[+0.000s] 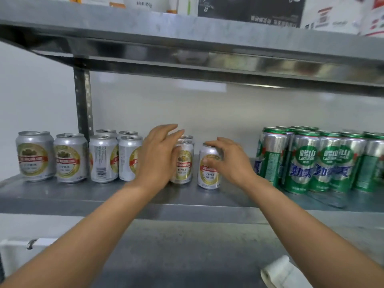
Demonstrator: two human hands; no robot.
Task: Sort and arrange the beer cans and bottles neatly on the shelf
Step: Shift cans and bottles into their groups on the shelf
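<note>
Several short silver beer cans with red and gold labels stand along the metal shelf (pixel 62 196), from the far-left can (pixel 33 156) to the middle. My right hand (pixel 230 161) grips one silver can (pixel 208 175) from its right side, thumb on the rim. My left hand (pixel 160 154) reaches forward with straight fingers beside another silver can (pixel 184 163), covering part of the row behind it. Tall green and silver cans (pixel 324 163) stand grouped at the right.
An upper metal shelf (pixel 187 48) with boxes hangs close above the cans. A perforated upright post (pixel 83 104) stands at the back left. Below the shelf lie a lower grey surface (pixel 176 256) and a white paper roll (pixel 278 271).
</note>
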